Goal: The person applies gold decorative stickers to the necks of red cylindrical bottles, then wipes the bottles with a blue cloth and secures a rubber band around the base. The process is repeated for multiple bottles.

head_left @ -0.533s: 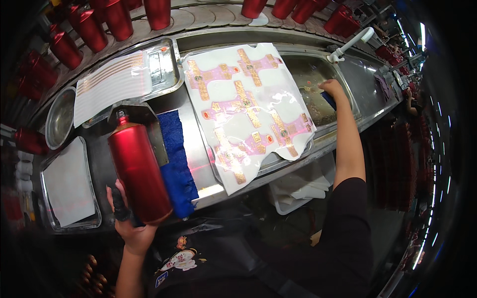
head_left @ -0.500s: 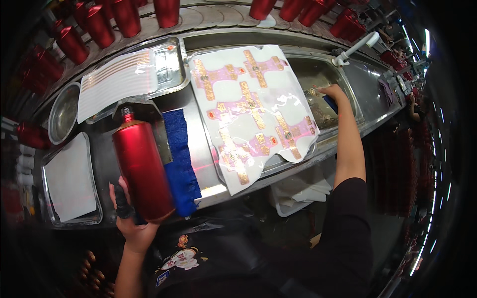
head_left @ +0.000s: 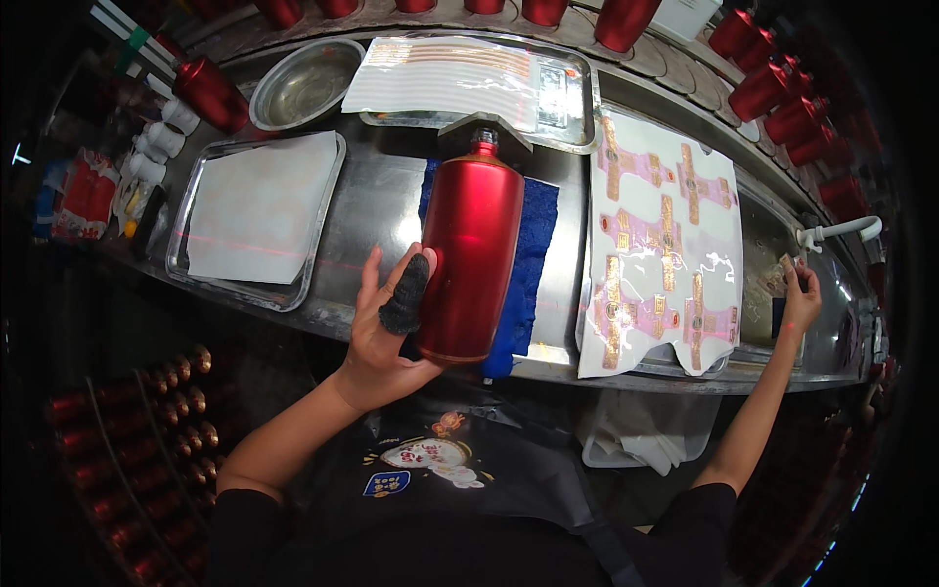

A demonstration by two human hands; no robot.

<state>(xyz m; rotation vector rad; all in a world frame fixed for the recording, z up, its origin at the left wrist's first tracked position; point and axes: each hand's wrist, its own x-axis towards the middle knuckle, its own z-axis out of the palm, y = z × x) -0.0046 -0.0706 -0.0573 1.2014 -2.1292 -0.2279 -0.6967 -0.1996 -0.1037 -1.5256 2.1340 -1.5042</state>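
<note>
A glossy red bottle (head_left: 474, 259) lies on its back across the bench, its dark threaded neck on a metal rest (head_left: 514, 132) and its base toward me. My left hand (head_left: 386, 313) cups the bottle's lower left side, thumb at the base; a black sleeve covers one finger. Over the sink (head_left: 753, 201) at the right, my right hand (head_left: 802, 298) pinches a small brownish slip (head_left: 787, 266), too small to make out fully. Beneath the bottle is a blue cloth (head_left: 538, 225). Between bottle and sink lies a white sheet of pink-and-gold decals (head_left: 719, 166).
A tray with a striped sheet (head_left: 445, 83) and a metal bowl (head_left: 308, 83) stand at the back. At left is a tray with a blank white sheet (head_left: 259, 205). A white faucet (head_left: 841, 232) overhangs the sink. Red bottles (head_left: 626, 22) line the conveyor behind; a white bin (head_left: 646, 435) stands below.
The view has swung left, so the bench shows further right in the picture. My right hand has lifted a little from the sink water with the slip. My left hand stays against the bottle.
</note>
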